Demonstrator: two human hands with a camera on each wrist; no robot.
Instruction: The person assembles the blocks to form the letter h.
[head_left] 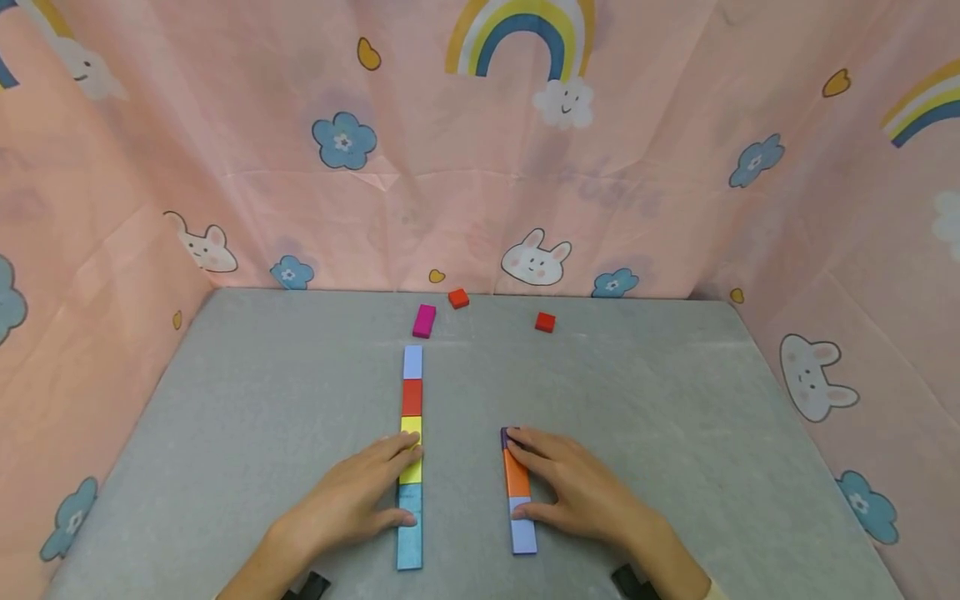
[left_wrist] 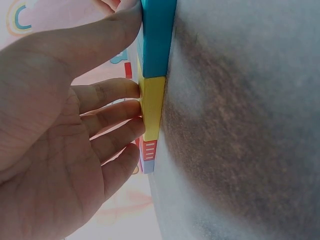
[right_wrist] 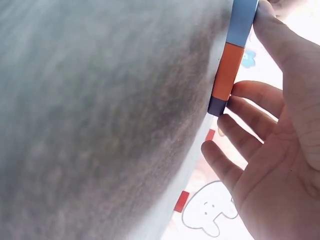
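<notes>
In the head view, a straight row of blocks runs away from me at centre left: teal (head_left: 409,548), yellow (head_left: 410,473), red (head_left: 412,398) and pale blue (head_left: 413,362). My left hand (head_left: 352,500) rests along it, fingertips on the yellow block and thumb over the teal one. A shorter row lies to the right: a pale blue block (head_left: 524,537) nearest, then an orange block (head_left: 517,477) and a dark purple block (right_wrist: 217,106). With fingers extended, my right hand (head_left: 588,487) touches this row, its fingers at the far end and thumb on the pale blue block.
Beyond the left row lie a magenta block (head_left: 424,321) and a small red block (head_left: 458,298). Another small red block (head_left: 545,322) is farther right. A pink patterned cloth (head_left: 660,200) stands around the grey table (head_left: 645,383) at the back and sides.
</notes>
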